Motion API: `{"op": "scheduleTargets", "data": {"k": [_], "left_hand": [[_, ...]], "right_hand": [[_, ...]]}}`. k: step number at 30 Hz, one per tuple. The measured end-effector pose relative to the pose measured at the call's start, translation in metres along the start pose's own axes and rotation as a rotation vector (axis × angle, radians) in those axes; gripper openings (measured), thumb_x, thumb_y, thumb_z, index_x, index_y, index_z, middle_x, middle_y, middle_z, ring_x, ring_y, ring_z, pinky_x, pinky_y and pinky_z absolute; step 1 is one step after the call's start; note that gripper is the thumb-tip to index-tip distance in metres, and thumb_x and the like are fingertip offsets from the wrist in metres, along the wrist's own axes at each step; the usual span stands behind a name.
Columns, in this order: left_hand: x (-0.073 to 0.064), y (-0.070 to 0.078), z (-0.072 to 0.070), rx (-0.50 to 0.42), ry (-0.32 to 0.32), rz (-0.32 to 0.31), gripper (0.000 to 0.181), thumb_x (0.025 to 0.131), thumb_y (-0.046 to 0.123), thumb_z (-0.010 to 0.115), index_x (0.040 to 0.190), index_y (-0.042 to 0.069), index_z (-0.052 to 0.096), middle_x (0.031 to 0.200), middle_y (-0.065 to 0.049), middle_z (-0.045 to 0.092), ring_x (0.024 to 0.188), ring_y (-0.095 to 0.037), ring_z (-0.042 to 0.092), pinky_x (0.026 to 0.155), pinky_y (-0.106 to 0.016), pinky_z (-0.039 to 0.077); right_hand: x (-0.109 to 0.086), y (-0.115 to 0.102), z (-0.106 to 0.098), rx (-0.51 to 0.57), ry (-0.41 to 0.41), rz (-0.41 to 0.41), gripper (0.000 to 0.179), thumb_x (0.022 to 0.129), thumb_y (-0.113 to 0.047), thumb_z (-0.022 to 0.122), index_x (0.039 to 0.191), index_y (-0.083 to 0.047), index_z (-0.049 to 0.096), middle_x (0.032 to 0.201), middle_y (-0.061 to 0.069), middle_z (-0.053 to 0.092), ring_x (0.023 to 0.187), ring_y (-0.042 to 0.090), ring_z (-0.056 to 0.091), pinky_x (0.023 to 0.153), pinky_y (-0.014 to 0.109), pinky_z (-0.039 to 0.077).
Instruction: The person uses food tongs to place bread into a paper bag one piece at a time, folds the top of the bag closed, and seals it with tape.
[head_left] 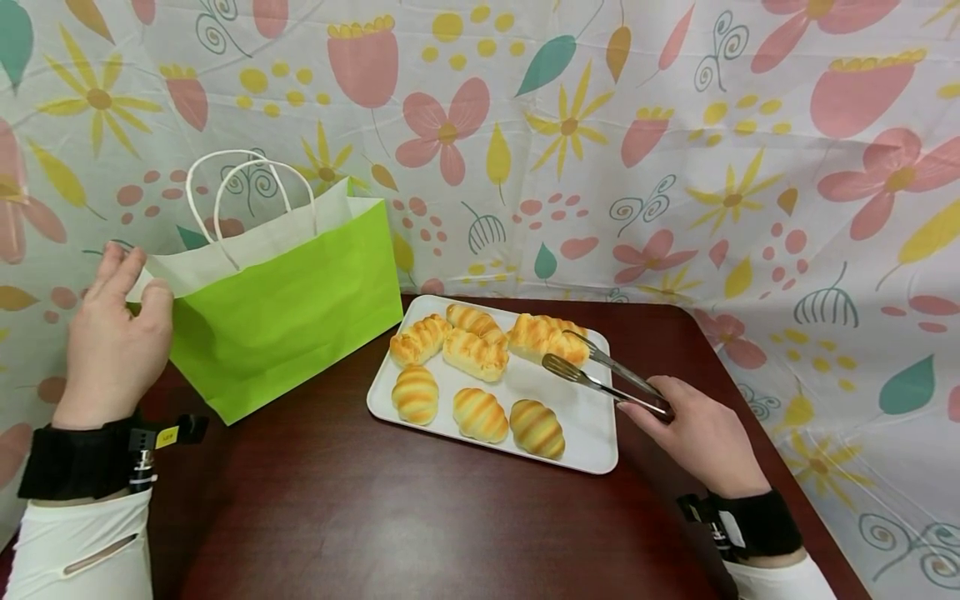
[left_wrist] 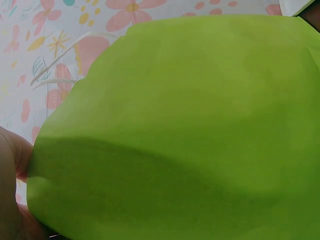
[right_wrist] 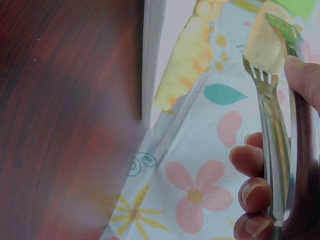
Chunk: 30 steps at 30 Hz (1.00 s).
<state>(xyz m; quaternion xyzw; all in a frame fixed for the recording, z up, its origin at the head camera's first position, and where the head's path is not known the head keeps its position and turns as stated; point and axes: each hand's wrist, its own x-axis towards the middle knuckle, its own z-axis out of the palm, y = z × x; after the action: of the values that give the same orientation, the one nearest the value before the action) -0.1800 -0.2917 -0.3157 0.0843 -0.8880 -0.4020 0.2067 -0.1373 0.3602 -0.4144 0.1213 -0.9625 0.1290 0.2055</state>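
My left hand (head_left: pixel 116 342) holds the left side edge of a green paper bag (head_left: pixel 292 308) with white twisted handles; its fingers are partly hidden there. In the left wrist view the bag (left_wrist: pixel 175 115) fills most of the picture. My right hand (head_left: pixel 701 429) grips metal tongs (head_left: pixel 626 392) with fork-like tips. Between the tips is a bread roll (head_left: pixel 567 348), whose pale side shows in the right wrist view, above the tray. The white tray (head_left: pixel 581 425) carries several golden bread rolls, among them a striped oval one (head_left: pixel 537 428) at the front.
The tray lies on a dark red-brown table (head_left: pixel 360 508), right of the bag. A floral curtain (head_left: pixel 525 150) hangs close behind the table and along its right side. In the right wrist view, the tray's white rim (right_wrist: pixel 150 65) stands beside the table surface.
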Motion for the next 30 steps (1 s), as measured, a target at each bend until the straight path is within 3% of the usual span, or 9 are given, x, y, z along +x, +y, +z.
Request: {"op": "scheduleTargets", "data": {"k": [11,22,30], "left_hand": [[0.002,-0.01,-0.002,-0.031,-0.027,0.035,0.071,0.109,0.028,0.029,0.177,0.007,0.024,0.186,-0.006,0.004,0.171,-0.038,0.005,0.132,-0.066,0.013],[0.001,-0.012,-0.004,-0.046,-0.035,0.045,0.071,0.109,0.028,0.029,0.177,0.007,0.024,0.186,-0.007,0.003,0.171,-0.038,0.002,0.132,-0.066,0.01],[0.001,-0.01,-0.003,-0.041,-0.029,0.05,0.071,0.109,0.028,0.028,0.176,0.007,0.025,0.185,-0.008,0.005,0.17,-0.042,0.005,0.131,-0.068,0.012]], "right_hand": [[0.001,-0.002,-0.01,0.005,0.037,-0.017,0.034,0.096,-0.04,0.088,0.118,-0.02,0.072,0.089,-0.008,0.065,0.071,0.009,0.056,0.061,0.037,0.046],[0.007,-0.003,-0.013,-0.012,0.083,-0.057,0.037,0.09,-0.035,0.093,0.117,-0.019,0.073,0.088,-0.009,0.065,0.068,0.005,0.054,0.06,0.038,0.047],[0.014,-0.006,-0.017,-0.012,0.08,-0.05,0.036,0.093,-0.036,0.092,0.119,-0.018,0.073,0.091,-0.006,0.068,0.069,0.009,0.057,0.061,0.041,0.048]]}}
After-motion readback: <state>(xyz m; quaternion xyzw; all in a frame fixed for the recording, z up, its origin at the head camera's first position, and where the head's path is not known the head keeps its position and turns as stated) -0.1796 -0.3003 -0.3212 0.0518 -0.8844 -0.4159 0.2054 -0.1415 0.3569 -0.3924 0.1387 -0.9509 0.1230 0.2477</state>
